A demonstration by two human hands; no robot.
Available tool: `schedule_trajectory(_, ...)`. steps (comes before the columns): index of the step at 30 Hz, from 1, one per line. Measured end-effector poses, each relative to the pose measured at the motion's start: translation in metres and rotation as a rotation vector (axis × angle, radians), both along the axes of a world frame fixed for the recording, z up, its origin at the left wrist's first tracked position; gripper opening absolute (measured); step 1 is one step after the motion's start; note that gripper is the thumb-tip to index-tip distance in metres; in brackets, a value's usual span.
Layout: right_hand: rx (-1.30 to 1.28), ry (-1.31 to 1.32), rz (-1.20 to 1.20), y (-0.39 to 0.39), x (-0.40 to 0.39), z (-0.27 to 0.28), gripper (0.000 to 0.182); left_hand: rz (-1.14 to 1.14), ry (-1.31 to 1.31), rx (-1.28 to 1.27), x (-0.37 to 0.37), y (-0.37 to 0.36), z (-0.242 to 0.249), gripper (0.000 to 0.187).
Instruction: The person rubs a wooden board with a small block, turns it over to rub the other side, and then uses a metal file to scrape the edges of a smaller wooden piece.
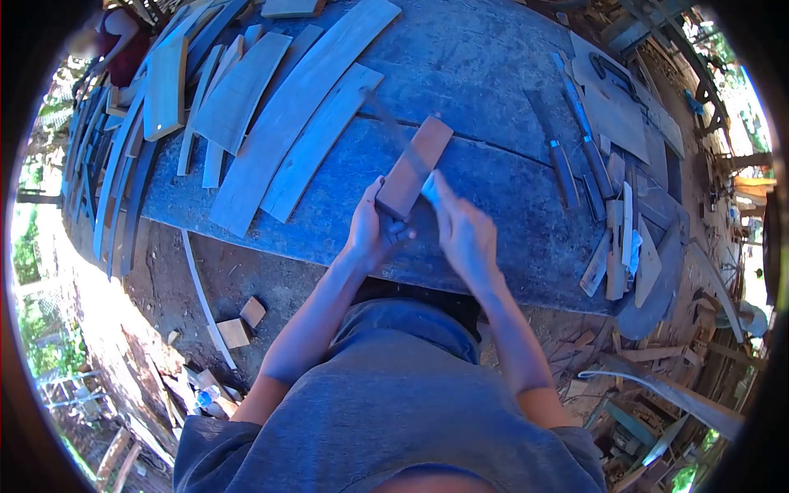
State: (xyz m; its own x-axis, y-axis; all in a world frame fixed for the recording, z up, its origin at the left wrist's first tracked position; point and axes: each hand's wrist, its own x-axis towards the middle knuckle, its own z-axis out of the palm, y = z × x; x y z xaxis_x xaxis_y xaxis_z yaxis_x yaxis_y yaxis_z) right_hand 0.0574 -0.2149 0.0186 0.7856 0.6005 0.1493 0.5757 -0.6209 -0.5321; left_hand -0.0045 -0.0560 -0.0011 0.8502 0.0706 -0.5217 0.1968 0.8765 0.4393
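A reddish-brown wooden block (pixel 416 168) is tilted above the blue work table (pixel 493 74), its far end pointing up and to the right. My left hand (pixel 374 228) grips its near end, with the thumb on the left side. Close to the block's right edge, my right hand (pixel 462 226) is closed around the light-coloured handle (pixel 430 187) of a long thin tool. The tool's dark, blurred blade (pixel 393 130) crosses over the block toward the upper left; its exact type is unclear.
Long boards (pixel 308 107) and a pile of narrow planks lie at the left. Tools with dark handles (pixel 564 172), a black clamp (pixel 612 72) and wood scraps (pixel 615 255) are at the right. Another person (pixel 123 41) is at the upper left.
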Motion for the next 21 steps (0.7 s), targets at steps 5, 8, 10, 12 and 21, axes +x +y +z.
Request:
schedule_trajectory(5, -0.024, -0.117, -0.087, 0.0, -0.006, 0.0, 0.047, 0.034, 0.024, 0.079, 0.006, 0.001, 0.01, 0.044)
schedule_trajectory(8, -0.012, 0.002, -0.001, -0.009, -0.041, 0.016, 0.049, -0.01, 0.028, 0.081, 0.005, 0.012, 0.004, 0.043)
schedule_trajectory(10, -0.063, -0.011, 0.034, -0.011, -0.035, 0.015, 0.049, 0.002, 0.11, 0.007, 0.004, 0.012, 0.004, 0.043)
schedule_trajectory(12, -0.085, -0.071, -0.019, 0.003, -0.001, -0.006, 0.049, -0.078, 0.005, -0.022, 0.001, 0.018, -0.009, 0.043)
schedule_trajectory(21, -0.024, -0.051, 0.015, -0.005, -0.041, 0.004, 0.045, 0.04, 0.039, 0.049, 0.006, 0.014, -0.01, 0.041)
